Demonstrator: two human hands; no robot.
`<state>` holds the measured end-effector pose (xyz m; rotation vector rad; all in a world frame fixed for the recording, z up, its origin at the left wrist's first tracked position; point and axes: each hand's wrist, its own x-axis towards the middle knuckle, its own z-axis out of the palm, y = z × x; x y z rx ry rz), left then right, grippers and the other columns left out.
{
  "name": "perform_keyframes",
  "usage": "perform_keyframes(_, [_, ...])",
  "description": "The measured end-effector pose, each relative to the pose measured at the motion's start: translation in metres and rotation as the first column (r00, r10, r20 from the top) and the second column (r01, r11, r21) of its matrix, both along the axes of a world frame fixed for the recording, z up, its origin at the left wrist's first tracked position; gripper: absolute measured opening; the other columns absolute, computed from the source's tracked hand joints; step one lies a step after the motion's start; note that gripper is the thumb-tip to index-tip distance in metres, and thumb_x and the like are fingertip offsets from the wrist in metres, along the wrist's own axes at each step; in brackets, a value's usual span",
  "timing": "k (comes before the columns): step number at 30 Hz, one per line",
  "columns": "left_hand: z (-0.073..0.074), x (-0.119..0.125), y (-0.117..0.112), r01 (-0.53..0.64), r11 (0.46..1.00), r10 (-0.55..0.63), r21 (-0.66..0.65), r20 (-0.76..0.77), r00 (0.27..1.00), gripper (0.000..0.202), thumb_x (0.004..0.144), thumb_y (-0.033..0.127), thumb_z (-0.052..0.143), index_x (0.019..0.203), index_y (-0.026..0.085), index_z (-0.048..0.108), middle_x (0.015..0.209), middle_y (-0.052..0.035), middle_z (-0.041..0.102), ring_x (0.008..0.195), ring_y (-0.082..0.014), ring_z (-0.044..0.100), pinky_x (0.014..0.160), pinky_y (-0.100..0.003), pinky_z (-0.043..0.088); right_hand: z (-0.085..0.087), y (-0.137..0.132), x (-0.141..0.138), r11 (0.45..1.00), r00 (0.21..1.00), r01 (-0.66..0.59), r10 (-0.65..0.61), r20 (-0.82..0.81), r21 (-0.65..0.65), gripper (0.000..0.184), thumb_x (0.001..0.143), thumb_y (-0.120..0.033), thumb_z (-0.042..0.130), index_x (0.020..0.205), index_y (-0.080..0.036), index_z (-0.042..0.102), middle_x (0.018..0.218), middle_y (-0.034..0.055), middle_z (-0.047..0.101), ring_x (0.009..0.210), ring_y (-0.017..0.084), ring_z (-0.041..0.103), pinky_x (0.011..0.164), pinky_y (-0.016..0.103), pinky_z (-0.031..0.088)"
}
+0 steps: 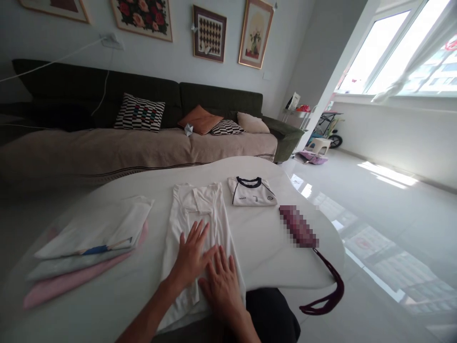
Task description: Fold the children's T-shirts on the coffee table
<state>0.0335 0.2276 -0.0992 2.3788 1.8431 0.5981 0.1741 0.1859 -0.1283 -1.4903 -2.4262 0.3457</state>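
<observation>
A white garment [198, 214] lies folded into a long strip down the middle of the white table [271, 247]. My left hand [193, 255] rests flat on its near part with the fingers spread, so it is open. My right hand [221, 281] lies flat beside it on the cloth's near right edge, fingers stretched out, also open. Neither hand grips anything. A folded white shirt with a dark collar [253, 191] sits further back to the right, apart from both hands.
A stack of folded clothes [89, 247], white, grey and pink, lies on the table's left. A dark red case [298, 226] with a looped strap [330, 290] hangs over the right edge. A sofa with cushions [143, 138] stands behind. Glossy floor stretches right.
</observation>
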Motion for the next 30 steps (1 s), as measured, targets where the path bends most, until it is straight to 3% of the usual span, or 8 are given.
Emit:
perform_keyframes(3, [-0.019,-0.025,-0.089,0.060,0.998,-0.061,-0.016,-0.067,0.996,0.066,0.084,0.040,0.040,0.140,0.025,0.008,0.144,-0.0082,0.023,0.131,-0.0254,0.020,0.101,-0.050,0.025,0.001,0.000,-0.002,1.000,0.999,0.005,-0.006,0.054,0.007,0.057,0.085,-0.041,0.039,0.138,-0.028,0.020,0.145,0.0076,0.012,0.133,0.024,0.006,0.104,0.048,0.016])
perform_keyframes(6, [-0.031,-0.045,-0.131,0.118,0.992,-0.126,-0.050,-0.201,0.971,0.072,0.078,0.020,0.047,0.139,0.026,0.012,0.145,-0.0045,0.022,0.131,-0.0253,0.021,0.102,-0.048,0.024,0.006,0.000,-0.006,1.000,0.997,0.017,-0.016,0.079,-0.009,0.057,0.085,-0.044,0.038,0.137,-0.026,0.023,0.145,0.0088,0.012,0.133,0.024,0.006,0.104,0.048,0.015])
perform_keyframes(9, [-0.036,-0.056,-0.135,0.160,0.985,-0.171,-0.065,-0.276,0.946,0.077,0.070,-0.003,0.034,0.138,0.029,0.017,0.144,0.0000,0.021,0.132,-0.0196,0.020,0.104,-0.042,0.023,0.017,-0.004,-0.004,0.999,0.998,-0.001,0.005,0.062,-0.050,0.057,0.085,-0.044,0.039,0.136,-0.023,0.027,0.145,0.0104,0.015,0.133,0.025,0.007,0.104,0.048,0.015])
perform_keyframes(12, [-0.034,-0.062,-0.130,0.204,0.974,-0.224,-0.101,-0.253,0.941,0.077,0.068,-0.005,0.029,0.137,0.028,0.021,0.142,0.0001,0.025,0.130,-0.0184,0.025,0.102,-0.042,0.027,0.023,-0.021,0.013,0.994,0.999,-0.039,0.035,-0.040,-0.103,0.049,0.085,-0.040,0.040,0.131,-0.022,0.039,0.141,0.0097,0.028,0.131,0.024,0.018,0.102,0.044,0.023])
perform_keyframes(17, [-0.025,-0.067,-0.135,0.226,0.966,-0.244,-0.126,-0.152,0.958,0.078,0.064,-0.005,0.031,0.136,0.026,0.025,0.140,-0.0020,0.030,0.128,-0.0183,0.029,0.102,-0.043,0.029,0.011,-0.061,0.043,0.918,0.887,0.397,-0.380,-0.264,0.015,0.040,0.084,-0.028,0.035,0.120,-0.014,0.048,0.118,0.0144,0.050,0.112,0.023,0.046,0.094,0.038,0.036])
perform_keyframes(21, [-0.020,-0.070,-0.137,0.252,0.951,-0.272,-0.179,-0.098,0.957,0.077,0.062,-0.004,0.034,0.134,0.024,0.030,0.141,-0.0023,0.029,0.129,-0.0180,0.027,0.103,-0.044,0.027,0.002,-0.068,0.039,0.810,0.735,0.576,-0.571,-0.366,-0.108,0.043,0.080,-0.031,0.038,0.118,-0.012,0.045,0.097,0.0138,0.056,0.094,0.026,0.054,0.081,0.037,0.041])
perform_keyframes(25, [-0.020,-0.076,-0.134,0.277,0.935,-0.300,-0.221,-0.075,0.951,0.078,0.063,-0.002,0.034,0.135,0.025,0.029,0.142,-0.0014,0.027,0.130,-0.0176,0.025,0.103,-0.046,0.025,0.001,-0.061,0.033,0.788,0.618,0.534,-0.611,-0.494,-0.307,0.053,0.078,-0.041,0.041,0.120,-0.010,0.039,0.063,0.0004,0.053,0.059,0.019,0.054,0.061,0.030,0.043])
perform_keyframes(30, [-0.013,-0.085,-0.136,0.362,0.892,-0.380,-0.272,-0.016,0.925,0.070,0.070,0.001,0.033,0.135,0.029,0.027,0.141,-0.0003,0.028,0.129,-0.0190,0.026,0.103,-0.050,0.024,0.017,-0.076,0.045,0.859,0.495,0.323,-0.511,-0.703,-0.397,0.052,0.075,-0.050,0.047,0.113,-0.014,0.046,0.052,-0.0056,0.046,0.048,0.013,0.045,0.049,0.023,0.037])
